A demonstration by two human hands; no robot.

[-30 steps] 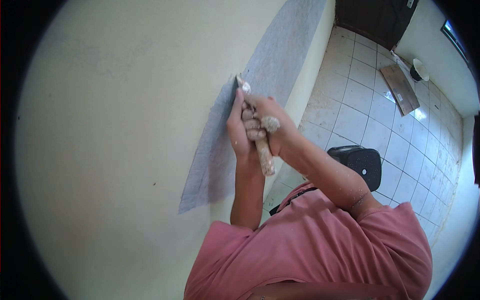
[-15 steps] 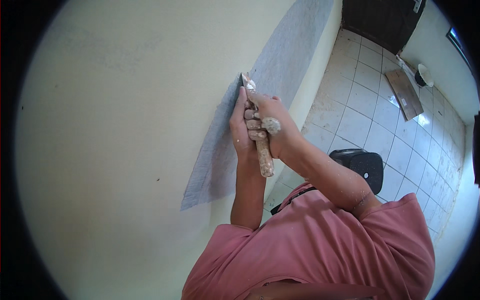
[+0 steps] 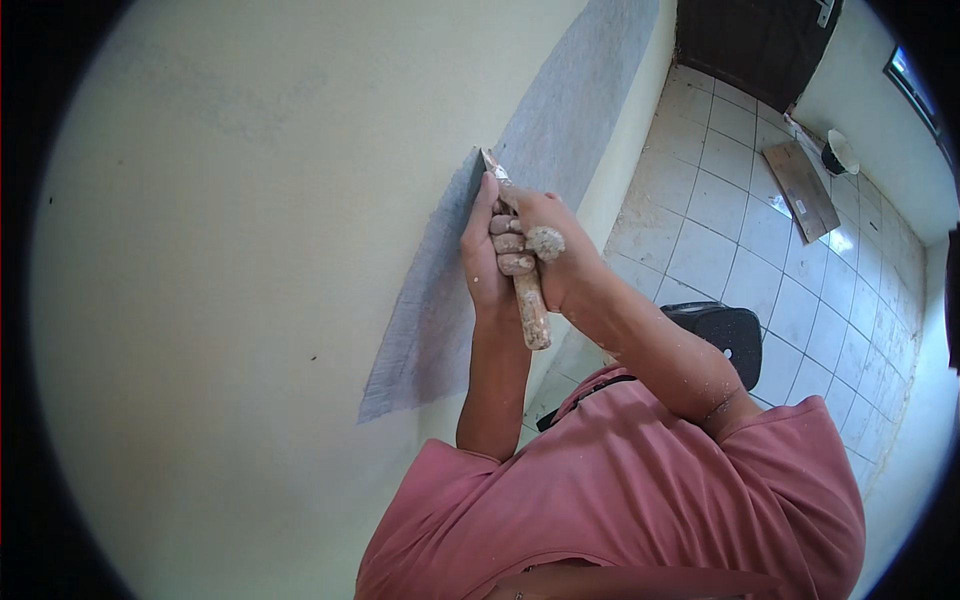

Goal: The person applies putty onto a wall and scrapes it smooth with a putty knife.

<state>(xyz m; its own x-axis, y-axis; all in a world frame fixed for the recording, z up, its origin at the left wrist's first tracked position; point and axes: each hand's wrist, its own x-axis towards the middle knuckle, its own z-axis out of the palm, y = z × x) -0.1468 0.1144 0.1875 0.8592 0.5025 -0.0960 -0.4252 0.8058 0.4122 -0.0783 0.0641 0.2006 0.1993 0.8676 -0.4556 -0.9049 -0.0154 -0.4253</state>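
Both of my hands are brought together against the wall, where a grey plaster patch (image 3: 415,320) crosses the cream wall (image 3: 230,250). My right hand (image 3: 557,230) is closed around a plaster-spattered putty knife (image 3: 535,315), its handle sticking out below the fist. The narrow metal blade points up at the patch's edge. My left hand (image 3: 483,255) is closed against the same tool, with a straight digit along the blade. From between the hands pokes a round, plaster-caked knob (image 3: 546,243); whether it belongs to a second handle, I cannot tell. Overlapping fingers hide much of the grip.
On the white tiled floor (image 3: 715,210) to the right stands a black rounded object (image 3: 725,335), close by my right elbow. Farther off lie a brown board (image 3: 802,190) and a black-and-white bucket (image 3: 840,152) near the far wall. A dark door (image 3: 750,45) is at the top.
The view has shifted slightly, moving the floor things a little leftward. Both hands keep their grip, and the blade stays at nearly the same spot on the wall.
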